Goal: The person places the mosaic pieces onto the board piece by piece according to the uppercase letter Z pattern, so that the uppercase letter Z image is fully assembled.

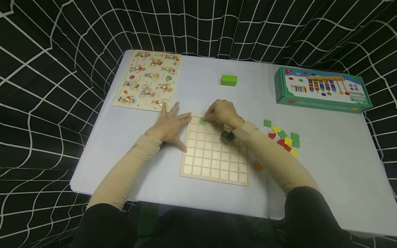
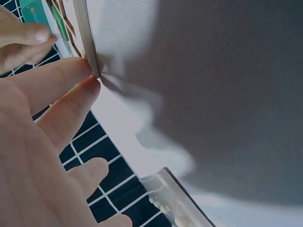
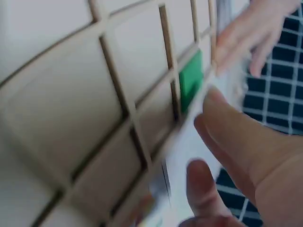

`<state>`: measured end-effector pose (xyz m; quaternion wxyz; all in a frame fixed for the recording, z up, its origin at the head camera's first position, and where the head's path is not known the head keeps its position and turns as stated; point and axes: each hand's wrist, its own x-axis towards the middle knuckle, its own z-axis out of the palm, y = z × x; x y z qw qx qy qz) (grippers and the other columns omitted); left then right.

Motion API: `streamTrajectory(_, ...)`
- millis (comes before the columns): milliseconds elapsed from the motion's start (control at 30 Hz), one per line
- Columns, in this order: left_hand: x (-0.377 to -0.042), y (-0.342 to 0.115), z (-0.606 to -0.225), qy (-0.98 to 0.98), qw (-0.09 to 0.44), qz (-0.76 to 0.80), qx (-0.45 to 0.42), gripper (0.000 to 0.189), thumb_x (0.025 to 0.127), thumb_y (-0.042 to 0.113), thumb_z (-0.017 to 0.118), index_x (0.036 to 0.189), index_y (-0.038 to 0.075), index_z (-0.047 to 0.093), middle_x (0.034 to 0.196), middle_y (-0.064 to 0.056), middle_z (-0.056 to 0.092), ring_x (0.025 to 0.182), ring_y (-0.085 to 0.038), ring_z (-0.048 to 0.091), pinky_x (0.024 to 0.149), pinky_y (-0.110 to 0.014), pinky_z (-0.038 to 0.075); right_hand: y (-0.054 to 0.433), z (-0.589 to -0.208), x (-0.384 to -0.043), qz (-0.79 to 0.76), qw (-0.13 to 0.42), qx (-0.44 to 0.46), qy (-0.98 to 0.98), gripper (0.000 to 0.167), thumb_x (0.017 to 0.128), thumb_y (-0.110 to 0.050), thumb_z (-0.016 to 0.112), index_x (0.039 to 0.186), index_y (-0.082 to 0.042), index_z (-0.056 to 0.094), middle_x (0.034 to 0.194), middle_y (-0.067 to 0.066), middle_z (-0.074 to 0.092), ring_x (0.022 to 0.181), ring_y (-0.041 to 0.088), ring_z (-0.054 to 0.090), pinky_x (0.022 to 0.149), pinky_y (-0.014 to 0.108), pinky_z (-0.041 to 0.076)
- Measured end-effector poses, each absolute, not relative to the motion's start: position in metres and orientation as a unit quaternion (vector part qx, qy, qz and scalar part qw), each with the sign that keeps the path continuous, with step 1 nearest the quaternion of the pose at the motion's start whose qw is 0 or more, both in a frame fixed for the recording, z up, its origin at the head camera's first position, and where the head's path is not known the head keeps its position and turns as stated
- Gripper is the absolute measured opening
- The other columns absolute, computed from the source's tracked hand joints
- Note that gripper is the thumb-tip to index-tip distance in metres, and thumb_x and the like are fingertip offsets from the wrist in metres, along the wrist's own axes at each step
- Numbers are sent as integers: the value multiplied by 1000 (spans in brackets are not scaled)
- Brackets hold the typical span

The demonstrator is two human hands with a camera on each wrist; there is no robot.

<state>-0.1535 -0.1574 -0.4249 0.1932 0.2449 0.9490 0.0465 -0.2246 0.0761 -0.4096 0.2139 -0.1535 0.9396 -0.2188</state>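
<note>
A pale wooden grid board (image 1: 212, 154) lies on the table in front of me. A green square tile (image 1: 202, 121) sits in a cell of its far row, near the left corner; the same green tile (image 3: 191, 78) shows in the right wrist view. My right hand (image 1: 222, 112) is over the far edge, its fingertips close to that tile; whether they touch it, I cannot tell. Spread wide, my left hand (image 1: 167, 127) lies along the board's left side. In the left wrist view, fingertips (image 2: 87, 85) of this hand touch the board's edge.
Loose green, yellow and red pieces (image 1: 288, 141) lie to the right, with an orange piece (image 1: 258, 166) near the board. Farther back are a green block (image 1: 228, 80), a picture puzzle board (image 1: 149, 79) and a game box (image 1: 324, 90). Black netting surrounds the white table (image 1: 335, 165).
</note>
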Motion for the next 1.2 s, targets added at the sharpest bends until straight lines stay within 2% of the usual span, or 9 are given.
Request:
streamTrajectory(67, -153, -156, -424, 949, 195, 45, 244, 129, 59, 75, 84, 162, 17, 34, 175, 3, 20, 162, -45, -10, 123, -79, -7, 90, -406, -223, -223, 194, -142, 945, 28, 92, -33, 78, 109, -11, 82, 130, 10, 74, 133, 33, 61, 121, 58, 39)
streamTrajectory(167, -153, -155, -425, 949, 195, 45, 245, 128, 59, 75, 84, 162, 18, 34, 175, 3, 20, 162, -45, -9, 123, -79, -6, 120, -403, -220, -227, 156, -116, 954, 28, 91, -31, 79, 110, -10, 81, 133, 15, 70, 131, 35, 58, 116, 59, 41)
streamTrajectory(267, -152, -156, -425, 949, 193, 56, 244, 128, 59, 74, 85, 162, 17, 34, 175, 2, 21, 162, -46, -8, 123, -79, -7, 152, -403, -216, -216, 131, -93, 963, 28, 91, -29, 80, 110, -8, 81, 132, 19, 67, 126, 39, 59, 106, 56, 43)
streamTrajectory(367, -151, -157, -426, 949, 193, 64, 242, 128, 59, 72, 85, 162, 17, 34, 175, 1, 22, 162, -47, -8, 122, -80, -8, 181, -405, -213, -205, 115, -77, 969, 30, 90, -28, 80, 111, -6, 80, 130, 23, 66, 123, 42, 59, 96, 56, 37)
streamTrajectory(467, -151, -158, -426, 950, 192, 65, 238, 128, 58, 72, 86, 162, 17, 35, 175, 1, 22, 162, -47, -7, 122, -80, -8, 206, -405, -210, -195, 104, -63, 973, 32, 90, -28, 80, 112, -4, 80, 127, 26, 65, 120, 43, 58, 91, 57, 35)
streamTrajectory(600, -151, -157, -427, 950, 190, 73, 235, 128, 57, 71, 87, 162, 17, 35, 174, 1, 22, 162, -46, -8, 123, -79, -9, 234, -403, -207, -169, 115, -37, 978, 36, 90, -30, 80, 116, -5, 78, 130, 28, 65, 121, 45, 57, 93, 61, 36)
streamTrajectory(867, -150, -157, -428, 948, 195, 92, 232, 129, 58, 70, 87, 162, 17, 34, 175, 2, 21, 162, -46, -9, 122, -78, -11, 262, -404, -202, -129, 187, -9, 974, 42, 94, -31, 74, 126, -3, 73, 141, 31, 59, 130, 53, 51, 104, 71, 31)
streamTrajectory(1133, -149, -158, -428, 948, 190, 104, 235, 130, 57, 69, 88, 162, 16, 34, 174, 1, 22, 162, -47, -8, 122, -79, -10, 264, -408, -199, -177, 150, 5, 973, 33, 93, -27, 76, 109, 3, 76, 128, 30, 67, 122, 50, 53, 105, 68, 30)
streamTrajectory(1200, -150, -158, -428, 947, 192, 106, 234, 130, 57, 69, 88, 162, 16, 34, 174, 2, 22, 162, -47, -8, 122, -79, -10, 264, -405, -201, -193, 147, 3, 970, 32, 93, -27, 76, 105, 3, 76, 125, 30, 68, 124, 51, 51, 111, 70, 27)
